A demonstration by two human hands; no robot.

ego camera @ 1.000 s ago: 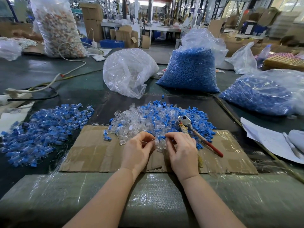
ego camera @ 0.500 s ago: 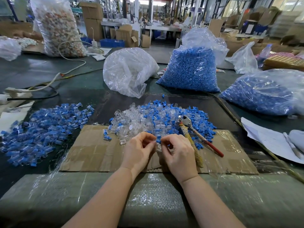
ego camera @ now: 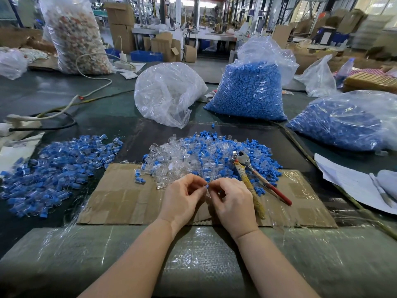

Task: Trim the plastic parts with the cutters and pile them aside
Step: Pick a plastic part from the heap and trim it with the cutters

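Observation:
A heap of clear and blue plastic parts [ego camera: 206, 153] lies at the far edge of a flat cardboard sheet [ego camera: 120, 198]. My left hand [ego camera: 182, 201] and my right hand [ego camera: 233, 203] meet just in front of the heap, fingertips together, pinching one small clear-and-blue part [ego camera: 206, 187] between them. The cutters [ego camera: 255, 179], with one red handle and one wrapped yellowish handle, lie untouched on the cardboard right of my right hand, jaws resting on the heap. A second pile of blue-and-clear parts [ego camera: 53, 168] spreads over the dark table at the left.
Behind the heap stand a crumpled clear bag [ego camera: 167, 93] and a tall bag of blue pieces [ego camera: 249, 91]; another blue-filled bag [ego camera: 348, 123] lies at right. White papers [ego camera: 352, 181] sit at the right edge, cables [ego camera: 64, 108] at the far left. Plastic-wrapped padding [ego camera: 193, 254] covers the near edge.
Both hands have drawn slightly back from the heap toward me and closed together, now pinching a single part between their fingertips. The cutters have not moved.

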